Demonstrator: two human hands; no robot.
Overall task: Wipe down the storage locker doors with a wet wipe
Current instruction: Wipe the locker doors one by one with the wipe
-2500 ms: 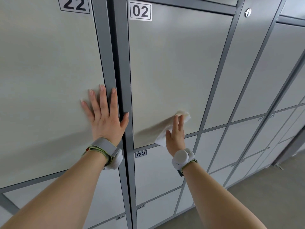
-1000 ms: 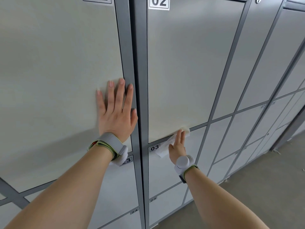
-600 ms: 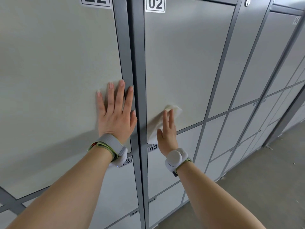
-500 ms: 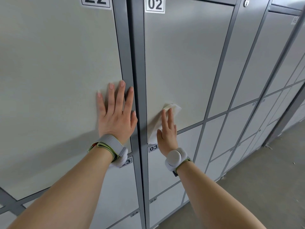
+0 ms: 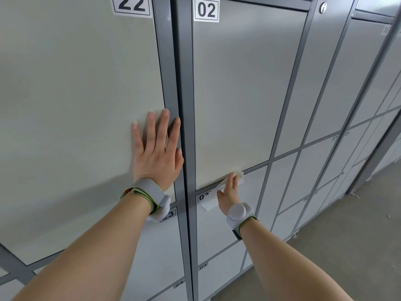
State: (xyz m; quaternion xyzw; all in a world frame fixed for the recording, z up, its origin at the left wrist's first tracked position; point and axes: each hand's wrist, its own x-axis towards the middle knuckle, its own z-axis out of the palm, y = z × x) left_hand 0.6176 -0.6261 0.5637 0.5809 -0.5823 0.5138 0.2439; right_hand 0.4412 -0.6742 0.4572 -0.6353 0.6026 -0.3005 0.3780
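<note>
White wet wipe [image 5: 239,175], under the flat right hand [image 5: 227,193], is straddling door 02 [image 5: 245,94]'s bottom gap, risking a snag. Flat left hand [image 5: 157,153] is bracing door 22 [image 5: 76,94].

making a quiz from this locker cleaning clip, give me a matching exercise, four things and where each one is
1 left hand
2 right hand
3 wet wipe
4 label 02

a top left corner of its door
b flat on door 22
c partly covering label 03
d pressing the wipe at door 02's lower edge

Pairs: 1-b, 2-d, 3-c, 4-a
</note>
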